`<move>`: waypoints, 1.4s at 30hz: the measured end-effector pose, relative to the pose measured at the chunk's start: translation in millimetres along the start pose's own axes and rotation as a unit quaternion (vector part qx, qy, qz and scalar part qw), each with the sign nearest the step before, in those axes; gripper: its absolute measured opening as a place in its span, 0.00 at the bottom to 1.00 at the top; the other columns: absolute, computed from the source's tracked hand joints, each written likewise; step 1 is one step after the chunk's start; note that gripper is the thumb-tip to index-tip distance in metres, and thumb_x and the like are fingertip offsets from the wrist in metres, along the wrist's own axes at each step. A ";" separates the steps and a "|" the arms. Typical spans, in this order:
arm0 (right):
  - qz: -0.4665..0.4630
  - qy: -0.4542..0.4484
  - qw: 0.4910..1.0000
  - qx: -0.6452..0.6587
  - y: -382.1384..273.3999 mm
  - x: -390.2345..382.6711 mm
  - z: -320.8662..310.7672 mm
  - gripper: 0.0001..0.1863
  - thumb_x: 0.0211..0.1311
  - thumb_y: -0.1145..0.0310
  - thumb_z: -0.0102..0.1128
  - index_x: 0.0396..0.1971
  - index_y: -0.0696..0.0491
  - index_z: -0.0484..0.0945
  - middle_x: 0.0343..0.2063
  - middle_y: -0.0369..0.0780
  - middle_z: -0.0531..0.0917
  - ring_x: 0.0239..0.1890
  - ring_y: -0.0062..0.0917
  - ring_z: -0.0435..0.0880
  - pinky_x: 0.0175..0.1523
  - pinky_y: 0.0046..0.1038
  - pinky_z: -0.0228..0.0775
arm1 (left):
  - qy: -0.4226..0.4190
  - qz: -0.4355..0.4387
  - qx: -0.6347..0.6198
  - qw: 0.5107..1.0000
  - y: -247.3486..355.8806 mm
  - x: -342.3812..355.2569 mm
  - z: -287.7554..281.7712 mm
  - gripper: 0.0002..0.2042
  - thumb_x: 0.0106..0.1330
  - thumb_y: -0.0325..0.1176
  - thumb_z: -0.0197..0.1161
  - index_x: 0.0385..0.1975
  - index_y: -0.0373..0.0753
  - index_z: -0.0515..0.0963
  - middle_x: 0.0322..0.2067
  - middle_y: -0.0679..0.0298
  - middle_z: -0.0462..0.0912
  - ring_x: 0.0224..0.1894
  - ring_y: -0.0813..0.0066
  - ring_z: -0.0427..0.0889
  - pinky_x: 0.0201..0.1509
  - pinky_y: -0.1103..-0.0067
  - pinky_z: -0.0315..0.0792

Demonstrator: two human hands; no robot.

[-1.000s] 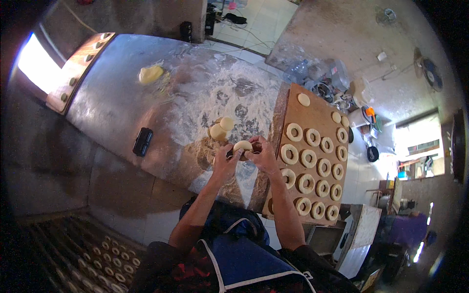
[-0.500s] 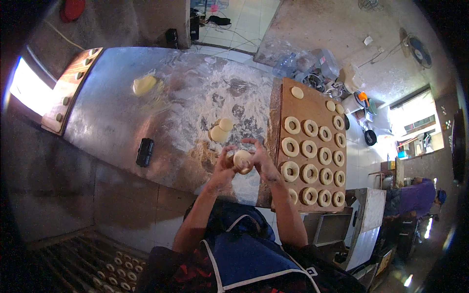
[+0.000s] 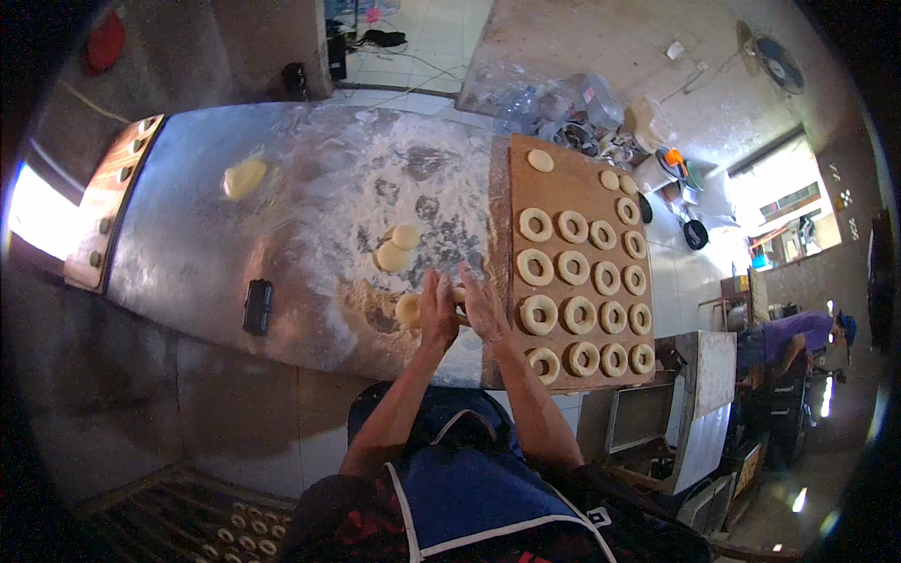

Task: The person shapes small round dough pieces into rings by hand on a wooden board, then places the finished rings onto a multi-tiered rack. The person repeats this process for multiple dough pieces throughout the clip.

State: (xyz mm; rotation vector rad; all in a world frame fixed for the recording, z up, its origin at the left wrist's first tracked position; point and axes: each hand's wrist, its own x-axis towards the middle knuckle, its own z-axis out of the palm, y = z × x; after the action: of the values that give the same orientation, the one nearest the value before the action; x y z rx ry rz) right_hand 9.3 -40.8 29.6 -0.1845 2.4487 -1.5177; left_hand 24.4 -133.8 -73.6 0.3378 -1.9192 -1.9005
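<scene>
My left hand (image 3: 437,311) and my right hand (image 3: 483,310) face each other over the floured part of the metal table (image 3: 188,244), closed around a dough piece (image 3: 459,301), mostly hidden by my fingers. Another pale dough piece (image 3: 407,309) lies just left of my left hand. Beyond them are two overlapping dough discs (image 3: 396,253). To my right, a brown board (image 3: 554,188) holds several rows of dough rings (image 3: 572,267) and several solid discs (image 3: 539,160).
A black case-like object (image 3: 257,307) and a yellowish lump (image 3: 244,178) lie on the metal table. A wooden board (image 3: 105,202) runs along its left end. Containers (image 3: 652,172) stand behind. A person in purple (image 3: 798,333) bends at the right. A rack with rings (image 3: 244,530) is low left.
My hands have come closer, fingers now upright and covering most of the dough that showed face-up between them half a second ago. The whole view has shifted.
</scene>
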 end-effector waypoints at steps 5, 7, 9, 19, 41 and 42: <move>0.095 0.038 0.982 0.161 19.4 -4.9 -8.8 0.28 0.72 0.49 0.43 0.54 0.58 0.73 0.33 0.46 0.82 0.38 0.30 0.81 0.43 0.36 0.73 | -0.037 -0.107 -0.079 0.991 4.3 -4.9 16.4 0.12 0.69 0.40 0.48 0.37 0.36 0.69 0.38 0.57 0.71 0.33 0.67 0.69 0.39 0.69 0.67; 0.056 0.016 0.997 0.045 31.0 -2.9 -12.9 0.28 0.72 0.48 0.42 0.50 0.60 0.76 0.30 0.46 0.82 0.35 0.31 0.81 0.42 0.36 0.72 | 0.020 0.101 -0.016 0.995 10.7 -2.8 22.4 0.11 0.67 0.39 0.48 0.29 0.38 0.65 0.29 0.64 0.65 0.26 0.73 0.63 0.33 0.72 0.64; 0.065 0.009 0.996 0.056 40.6 -1.0 -14.5 0.29 0.72 0.48 0.41 0.45 0.62 0.77 0.26 0.46 0.81 0.30 0.31 0.79 0.39 0.37 0.70 | 0.020 -0.009 -0.211 0.977 18.4 -0.7 28.4 0.12 0.66 0.38 0.47 0.24 0.39 0.61 0.24 0.68 0.61 0.23 0.76 0.59 0.30 0.74 0.62; -0.215 0.091 0.972 -0.001 68.4 -3.0 -57.0 0.19 0.73 0.59 0.42 0.43 0.62 0.73 0.31 0.50 0.78 0.30 0.42 0.76 0.39 0.40 0.68 | 0.011 -0.240 -0.381 0.893 35.0 -12.1 69.3 0.19 0.70 0.44 0.49 0.41 0.31 0.73 0.24 0.68 0.71 0.30 0.73 0.75 0.40 0.74 0.71; -0.066 0.113 0.989 0.065 124.5 35.9 -215.7 0.22 0.71 0.56 0.40 0.26 0.60 0.68 0.19 0.51 0.70 0.22 0.46 0.67 0.29 0.45 0.55 | -0.107 0.184 0.005 0.977 33.5 20.8 239.6 0.11 0.65 0.40 0.50 0.28 0.39 0.67 0.25 0.66 0.70 0.27 0.71 0.71 0.32 0.73 0.68; -0.104 0.144 0.982 0.056 128.2 38.9 -224.3 0.24 0.71 0.53 0.39 0.24 0.60 0.67 0.17 0.51 0.68 0.20 0.44 0.66 0.28 0.44 0.54 | -0.093 0.207 0.075 0.971 37.3 21.2 246.2 0.11 0.65 0.41 0.50 0.28 0.40 0.67 0.24 0.67 0.69 0.26 0.72 0.71 0.32 0.73 0.68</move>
State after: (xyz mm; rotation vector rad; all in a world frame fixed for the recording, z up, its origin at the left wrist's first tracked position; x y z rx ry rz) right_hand -87.5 200.5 4.3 -0.2185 2.6221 -1.8838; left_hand -101.5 77.5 -29.2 -0.1959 -2.0622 -1.5614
